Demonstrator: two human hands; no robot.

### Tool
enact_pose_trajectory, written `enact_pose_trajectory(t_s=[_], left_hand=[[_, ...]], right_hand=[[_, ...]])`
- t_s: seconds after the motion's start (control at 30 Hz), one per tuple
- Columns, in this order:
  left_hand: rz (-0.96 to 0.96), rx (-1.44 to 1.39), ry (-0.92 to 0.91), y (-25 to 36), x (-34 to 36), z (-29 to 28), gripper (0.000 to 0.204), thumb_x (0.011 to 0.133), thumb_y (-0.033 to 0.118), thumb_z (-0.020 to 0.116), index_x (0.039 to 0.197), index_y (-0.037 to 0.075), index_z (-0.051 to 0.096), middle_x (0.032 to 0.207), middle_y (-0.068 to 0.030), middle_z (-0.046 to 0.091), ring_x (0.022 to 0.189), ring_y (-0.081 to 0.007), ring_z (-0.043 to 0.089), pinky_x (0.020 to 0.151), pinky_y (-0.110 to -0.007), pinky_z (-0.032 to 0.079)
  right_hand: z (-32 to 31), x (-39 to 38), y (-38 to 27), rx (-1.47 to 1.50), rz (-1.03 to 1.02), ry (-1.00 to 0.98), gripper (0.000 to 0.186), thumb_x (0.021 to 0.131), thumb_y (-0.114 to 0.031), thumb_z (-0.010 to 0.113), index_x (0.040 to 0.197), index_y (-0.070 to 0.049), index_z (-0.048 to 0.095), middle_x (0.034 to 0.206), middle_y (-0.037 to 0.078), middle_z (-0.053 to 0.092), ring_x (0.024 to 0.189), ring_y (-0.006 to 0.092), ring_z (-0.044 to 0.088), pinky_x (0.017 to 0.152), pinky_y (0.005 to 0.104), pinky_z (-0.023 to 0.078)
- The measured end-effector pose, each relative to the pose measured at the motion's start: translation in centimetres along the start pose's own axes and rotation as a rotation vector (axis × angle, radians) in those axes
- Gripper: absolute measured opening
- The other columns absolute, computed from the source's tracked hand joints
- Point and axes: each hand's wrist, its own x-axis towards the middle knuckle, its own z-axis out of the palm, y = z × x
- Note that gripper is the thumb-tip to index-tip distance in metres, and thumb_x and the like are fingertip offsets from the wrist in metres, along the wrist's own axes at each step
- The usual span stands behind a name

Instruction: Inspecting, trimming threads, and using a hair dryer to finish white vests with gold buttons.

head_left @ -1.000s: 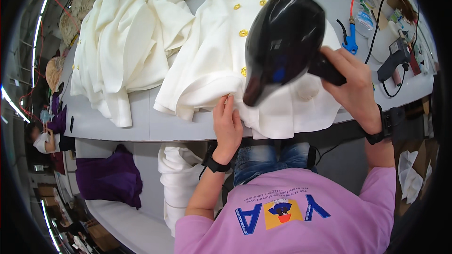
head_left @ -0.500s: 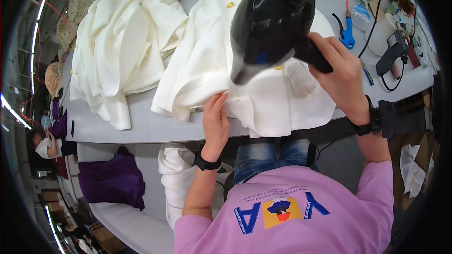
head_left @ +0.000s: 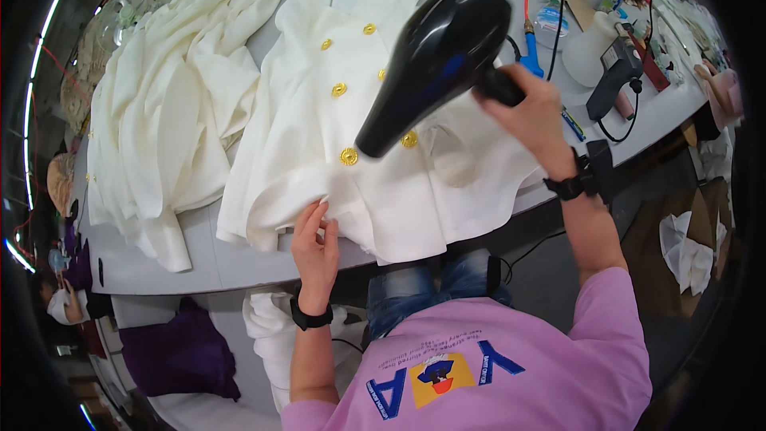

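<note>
A white sleeveless garment (head_left: 299, 132) with gold buttons lies spread on the table, its lower edge reaching the near side. My left hand (head_left: 314, 251) pinches the fabric at that near edge between thumb and fingers. Above the garment, my right hand (head_left: 536, 116) is wrapped round the handle of a black hair dryer (head_left: 439, 60). The dryer's nozzle slants down toward the left, over the lower buttons and apart from my left hand. Part of the garment's right side is hidden under the dryer.
Another white garment (head_left: 171, 112) lies heaped on the grey table (head_left: 136, 259) to the left. At the right are a blue air gun (head_left: 530, 56) on a red hose, a dark corded tool (head_left: 613, 76) and a clear bottle (head_left: 550, 25). Purple cloth (head_left: 179, 355) lies below the table edge.
The whole view has shifted, so more of the garment and its gold buttons shows. The dryer's nozzle now stands farther from my left hand, which still pinches the fabric.
</note>
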Motion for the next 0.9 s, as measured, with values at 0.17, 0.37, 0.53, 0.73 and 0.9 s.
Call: enact_pose_trajectory(t_s=[0.17,0.37,0.53,0.73,0.9], left_hand=[[0.013,-0.029,-0.044,1.3,0.3,0.0,0.031,0.083,0.002,0.062,0.113,0.001,0.063,0.12,-0.0124,0.058,0.078,-0.0112,0.058,0.059,-0.022,0.046],[0.066,-0.019,-0.047,2.6,-1.1,0.0,0.032,0.079,-0.001,0.063,0.111,0.001,0.064,0.129,-0.0149,0.051,0.085,-0.0148,0.06,0.059,-0.022,0.047],[0.144,0.044,-0.089,2.9,-3.2,-0.3,0.032,0.069,-0.002,0.071,0.1,0.001,0.065,0.121,-0.0137,0.054,0.088,-0.0212,0.06,0.068,-0.029,0.049],[0.228,0.156,-0.092,2.3,-4.8,1.2,0.038,0.061,0.008,0.082,0.096,0.003,0.065,0.1,-0.0115,0.061,0.084,-0.0267,0.06,0.071,-0.033,0.051],[0.197,0.048,-0.067,2.5,-3.9,2.9,0.034,0.064,0.002,0.078,0.096,0.002,0.065,0.1,-0.0112,0.061,0.085,-0.0272,0.06,0.071,-0.033,0.051]], right_hand=[[-1.3,3.1,6.7,-0.024,0.486,-0.005,0.044,0.074,-0.041,0.073,0.083,0.001,0.065,0.062,0.008,0.063,0.056,0.0141,0.062,0.054,0.0278,0.048],[0.3,5.0,15.2,0.007,0.621,-0.103,0.048,0.079,-0.044,0.069,0.09,0.002,0.064,0.062,0.004,0.058,0.048,0.0107,0.055,0.046,0.024,0.044],[1.4,5.2,20.5,0.273,0.742,-0.037,0.051,0.082,-0.04,0.065,0.105,0.005,0.063,0.089,0.016,0.066,0.068,0.0162,0.066,0.057,0.0307,0.052],[0.0,5.6,21.0,-0.428,0.252,0.041,0.034,0.084,-0.033,0.064,0.099,-0.003,0.068,0.097,0.016,0.068,0.089,0.0284,0.066,0.078,0.0359,0.049],[-3.3,2.9,17.5,-0.215,0.385,0.043,0.027,0.085,-0.026,0.062,0.096,-0.002,0.067,0.089,0.015,0.069,0.079,0.0293,0.067,0.072,0.0358,0.051]])
